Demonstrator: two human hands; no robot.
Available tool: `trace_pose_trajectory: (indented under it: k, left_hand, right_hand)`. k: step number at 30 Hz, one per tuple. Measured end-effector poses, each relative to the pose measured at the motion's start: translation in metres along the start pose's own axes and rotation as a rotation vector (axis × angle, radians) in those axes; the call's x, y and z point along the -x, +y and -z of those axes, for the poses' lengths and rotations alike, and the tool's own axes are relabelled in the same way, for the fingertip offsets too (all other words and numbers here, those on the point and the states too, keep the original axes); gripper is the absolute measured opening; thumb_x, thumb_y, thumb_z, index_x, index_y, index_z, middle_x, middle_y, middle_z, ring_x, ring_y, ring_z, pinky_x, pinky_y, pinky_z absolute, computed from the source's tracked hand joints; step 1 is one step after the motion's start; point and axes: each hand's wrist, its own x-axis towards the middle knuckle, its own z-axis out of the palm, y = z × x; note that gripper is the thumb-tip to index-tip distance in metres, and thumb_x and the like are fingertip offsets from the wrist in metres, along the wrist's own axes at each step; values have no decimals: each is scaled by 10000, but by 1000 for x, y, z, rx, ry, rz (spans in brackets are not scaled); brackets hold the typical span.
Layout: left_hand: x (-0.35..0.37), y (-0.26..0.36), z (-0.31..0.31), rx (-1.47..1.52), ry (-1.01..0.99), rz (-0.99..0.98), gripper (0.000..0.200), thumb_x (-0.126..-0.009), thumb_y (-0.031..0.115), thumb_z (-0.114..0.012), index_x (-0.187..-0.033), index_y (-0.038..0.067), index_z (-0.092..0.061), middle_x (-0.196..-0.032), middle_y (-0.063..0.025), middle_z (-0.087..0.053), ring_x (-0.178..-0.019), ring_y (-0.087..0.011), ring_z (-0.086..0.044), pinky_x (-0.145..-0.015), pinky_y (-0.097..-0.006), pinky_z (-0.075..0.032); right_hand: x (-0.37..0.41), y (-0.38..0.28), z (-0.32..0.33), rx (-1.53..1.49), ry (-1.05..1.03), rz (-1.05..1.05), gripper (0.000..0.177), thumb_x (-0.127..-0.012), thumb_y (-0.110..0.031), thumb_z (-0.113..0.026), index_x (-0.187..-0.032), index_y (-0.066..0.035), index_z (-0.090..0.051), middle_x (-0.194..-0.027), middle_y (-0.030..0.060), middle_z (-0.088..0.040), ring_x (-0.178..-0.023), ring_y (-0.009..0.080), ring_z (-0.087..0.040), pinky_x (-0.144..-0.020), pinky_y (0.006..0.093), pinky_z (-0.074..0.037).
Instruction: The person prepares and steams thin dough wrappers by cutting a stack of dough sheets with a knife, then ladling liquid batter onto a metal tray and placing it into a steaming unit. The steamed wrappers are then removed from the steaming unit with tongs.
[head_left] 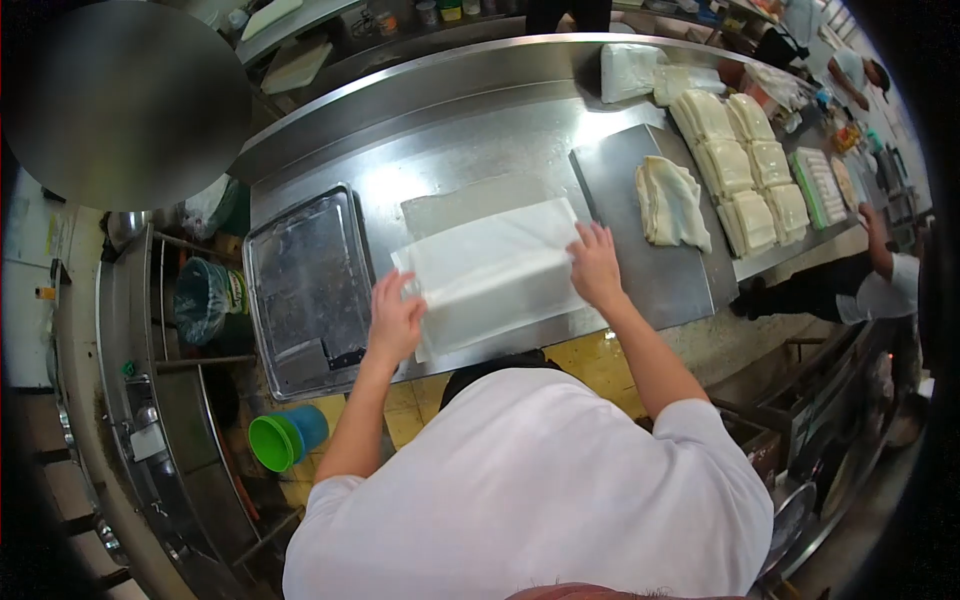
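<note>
A thin white sheet, paper or plastic, lies across the steel worktop in front of me, slightly rippled. My left hand has its fingers and thumb closed at the sheet's left edge. At the opposite edge, my right hand pinches the sheet, fingers bent over its upper right side. A greyish translucent patch shows on the steel just beyond the sheet. To the right, a folded piece of pale dough rests on a grey metal slab.
A dark baking tray sits on the left. Stacks of wrapped pale dough sheets and plastic-wrapped packs are at the right. A green bucket stands on the floor. Another person works at the far right.
</note>
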Motion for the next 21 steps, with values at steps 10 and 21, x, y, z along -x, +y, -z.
trace_pose_trajectory:
  k: [10, 21]
  left_hand:
    - [54, 52, -20, 0, -242, 129, 208, -856, 112, -687, -1055, 74, -735, -1426, -194, -497, -1375, -408, -392, -1156, -505, -319]
    - [1, 72, -47, 204, -408, -345, 195, -865, 100, -697, -1056, 68, -720, -1359, -191, -558, -1327, -403, -444, -1105, -468, -392]
  right_hand:
    - [153, -26, 32, -204, -46, -221, 430, -797, -87, -698, -1210, 11, -628, -1476, 303, -393, -1379, 489, -343, -1153, 573, -293]
    - [241, -36, 64, -206, 249, -728, 439, -858, -128, -673, -1261, 28, -596, -1460, 292, -449, -1326, 427, -457, -1122, 457, -385]
